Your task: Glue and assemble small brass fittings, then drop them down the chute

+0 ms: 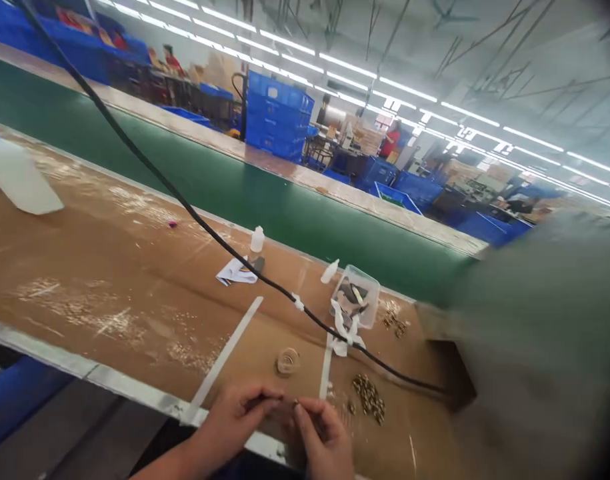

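Observation:
My left hand [239,417] and my right hand [325,433] meet above the near edge of the brown-covered workbench [265,340]. Thumb and fingers of each are pinched together. Something small and dark shows at the right fingertips, too tiny to name; what the left fingers hold is hidden. Just beyond the hands sits a small round clear container [287,361] with something thin in it. Right of my right hand lies a pile of small brass-coloured metal parts [369,399], with a smaller group of similar parts [395,323] farther back.
A black cable [215,235] crosses diagonally over the bench. Behind the container stand a clear plastic box [369,312] with tools, white bottles [257,240] and a folded cloth [236,271]. A green conveyor belt [219,193] runs behind. A grey blurred shape [545,340] blocks the right.

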Action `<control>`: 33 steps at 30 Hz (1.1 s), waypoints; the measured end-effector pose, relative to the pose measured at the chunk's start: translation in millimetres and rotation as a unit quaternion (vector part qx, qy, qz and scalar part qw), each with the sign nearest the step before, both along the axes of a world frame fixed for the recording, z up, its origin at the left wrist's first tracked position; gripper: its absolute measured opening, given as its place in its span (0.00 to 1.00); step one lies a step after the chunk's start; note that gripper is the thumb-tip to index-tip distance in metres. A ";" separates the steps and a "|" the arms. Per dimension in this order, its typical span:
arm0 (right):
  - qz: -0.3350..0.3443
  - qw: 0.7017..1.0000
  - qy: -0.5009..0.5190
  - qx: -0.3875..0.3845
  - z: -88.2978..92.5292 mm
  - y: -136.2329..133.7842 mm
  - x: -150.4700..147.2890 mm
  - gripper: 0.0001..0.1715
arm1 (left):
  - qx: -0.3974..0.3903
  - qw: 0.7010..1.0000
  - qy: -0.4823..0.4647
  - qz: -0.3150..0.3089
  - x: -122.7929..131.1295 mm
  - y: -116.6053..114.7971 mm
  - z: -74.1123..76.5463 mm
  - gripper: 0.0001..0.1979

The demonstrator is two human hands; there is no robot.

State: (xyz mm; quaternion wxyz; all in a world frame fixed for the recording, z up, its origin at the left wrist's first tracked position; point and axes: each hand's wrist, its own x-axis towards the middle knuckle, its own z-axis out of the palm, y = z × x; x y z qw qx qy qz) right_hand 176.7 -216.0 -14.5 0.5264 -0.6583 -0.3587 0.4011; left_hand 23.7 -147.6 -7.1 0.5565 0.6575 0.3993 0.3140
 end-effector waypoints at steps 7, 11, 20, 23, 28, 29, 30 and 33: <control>0.009 0.984 0.175 -0.006 9.8 2.9 -3.0 0.18 | -0.002 1.000 -0.019 -0.021 -2.9 9.8 -7.7 0.10; 0.020 0.984 0.179 -0.007 11.3 2.6 -3.3 0.17 | -0.016 0.999 -0.027 -0.029 -1.9 8.5 -13.0 0.09; 0.035 0.991 0.130 0.006 8.5 0.2 -4.5 0.14 | 0.010 0.998 -0.040 -0.036 -2.6 7.1 -12.4 0.06; 0.038 0.993 0.108 0.017 8.0 -0.9 -5.9 0.13 | 0.022 0.998 -0.041 -0.047 -4.0 8.1 -14.7 0.06; 0.040 0.997 0.066 0.031 7.2 -2.5 -6.8 0.11 | 0.049 0.996 -0.047 -0.058 -4.4 10.9 -14.1 0.07; 0.039 0.997 0.061 0.032 7.2 -2.5 -6.9 0.11 | 0.054 0.996 -0.048 -0.060 -4.5 11.2 -13.2 0.07; 0.038 0.997 0.058 0.032 7.1 -2.4 -6.9 0.11 | 0.060 0.995 -0.049 -0.063 -4.6 11.3 -12.1 0.07; 0.033 0.998 0.052 0.031 7.1 -1.7 -7.1 0.10 | 0.074 0.994 -0.048 -0.067 -5.3 11.3 -9.9 0.07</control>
